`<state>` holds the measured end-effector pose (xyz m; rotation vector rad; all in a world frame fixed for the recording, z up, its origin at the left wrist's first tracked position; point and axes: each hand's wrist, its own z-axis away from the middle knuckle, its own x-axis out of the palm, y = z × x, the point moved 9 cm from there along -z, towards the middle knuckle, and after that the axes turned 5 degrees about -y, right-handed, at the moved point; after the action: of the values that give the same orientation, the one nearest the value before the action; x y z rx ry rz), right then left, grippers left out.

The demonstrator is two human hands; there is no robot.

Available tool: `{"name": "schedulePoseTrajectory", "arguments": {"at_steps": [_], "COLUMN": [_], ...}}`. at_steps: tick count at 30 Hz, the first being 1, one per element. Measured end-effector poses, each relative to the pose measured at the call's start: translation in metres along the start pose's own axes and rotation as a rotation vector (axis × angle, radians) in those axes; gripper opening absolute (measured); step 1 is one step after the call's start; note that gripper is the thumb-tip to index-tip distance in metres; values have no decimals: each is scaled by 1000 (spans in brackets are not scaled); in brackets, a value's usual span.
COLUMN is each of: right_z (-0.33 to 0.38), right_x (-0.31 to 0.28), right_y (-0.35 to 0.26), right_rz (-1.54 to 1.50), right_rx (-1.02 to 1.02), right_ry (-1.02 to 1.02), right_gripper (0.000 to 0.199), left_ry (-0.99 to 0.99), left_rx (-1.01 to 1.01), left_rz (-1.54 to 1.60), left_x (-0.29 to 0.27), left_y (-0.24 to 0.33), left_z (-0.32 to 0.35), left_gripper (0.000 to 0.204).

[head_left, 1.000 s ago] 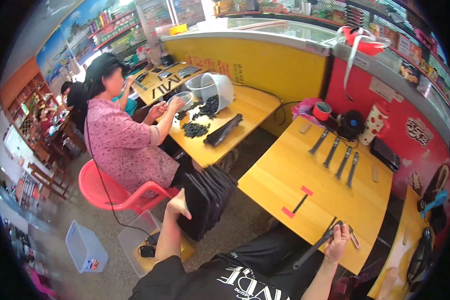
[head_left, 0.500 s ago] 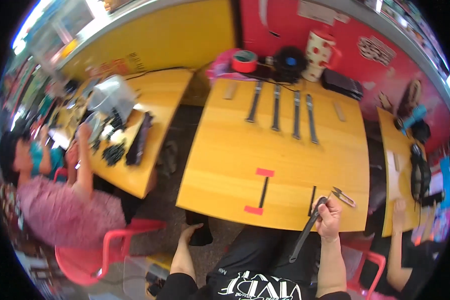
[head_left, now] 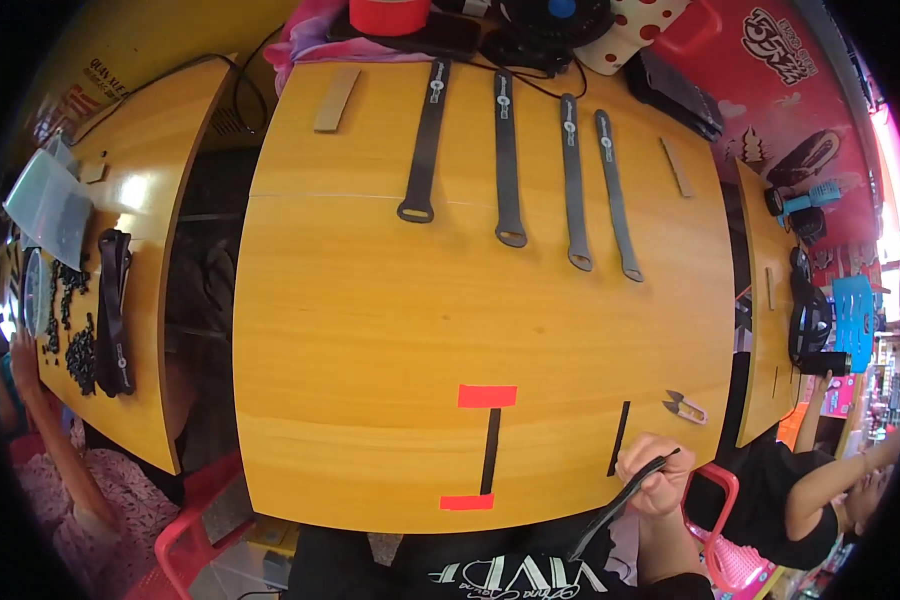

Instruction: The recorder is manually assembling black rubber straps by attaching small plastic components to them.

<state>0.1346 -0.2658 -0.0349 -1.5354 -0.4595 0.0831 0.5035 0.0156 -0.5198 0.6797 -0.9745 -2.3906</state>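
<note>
Yellow wooden tabletop [head_left: 370, 300] fills the view, set against a red wall with cartoon stickers and flanked by two more yellow tables. At its near edge the right hand [head_left: 655, 475] is curled closed, fingers [head_left: 638, 462] pinching a thin black strap [head_left: 620, 505] that runs slantwise from above the knuckles down toward the person's dark printed shirt. The left hand does not show.

Just left of the fingers a short black strip [head_left: 619, 438] lies flat on the wood; just above and to the right sits a small pair of thread snips [head_left: 684, 406]. Further left, another black strip [head_left: 490, 451] stretches between two red tape rectangles [head_left: 487, 396], one at each end.

Well beyond the hand, at the far side of the table, four long black straps with loop ends [head_left: 510, 160] lie side by side, with a tan cardboard piece at either flank. Behind them stand a red tape roll [head_left: 388, 15] and a white polka-dot mug [head_left: 630, 35].

On the left table lie a clear plastic bag [head_left: 48, 205], a black strap bundle and scattered small black parts, near another person's arm.
</note>
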Motion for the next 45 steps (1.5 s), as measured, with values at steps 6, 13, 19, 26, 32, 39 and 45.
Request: {"name": "schedulePoseTrajectory", "arguments": {"at_steps": [6,13,19,26,32,39,45], "right_z": [7,8,6,4,31,68,99], "right_x": [-11,-9,-1,5,13,23,9], "right_y": [6,5,11,9,-23,-65,-111], "right_rz": [3,20,-19,-10,-28,165,874], "right_rx": [57,77,63,12,-84,-165,-437], "right_ry": [8,-49,-86,-75,64,64,215], "right_gripper": [26,17,9,9,15,21,7], "left_ry": [101,196,322,586,-459,-1008,-1112], "left_rx": [50,199,358,869,889,554,281], "left_rz": [46,135,239,239,89,293,406], "left_x": [-54,-101,-151,-183,32,180,191], "left_y": [6,73,162,401,473,449,431], "left_z": [-21,-32,-10,293,378,405,407], "left_gripper": [41,38,36,18,25,33,25]}}
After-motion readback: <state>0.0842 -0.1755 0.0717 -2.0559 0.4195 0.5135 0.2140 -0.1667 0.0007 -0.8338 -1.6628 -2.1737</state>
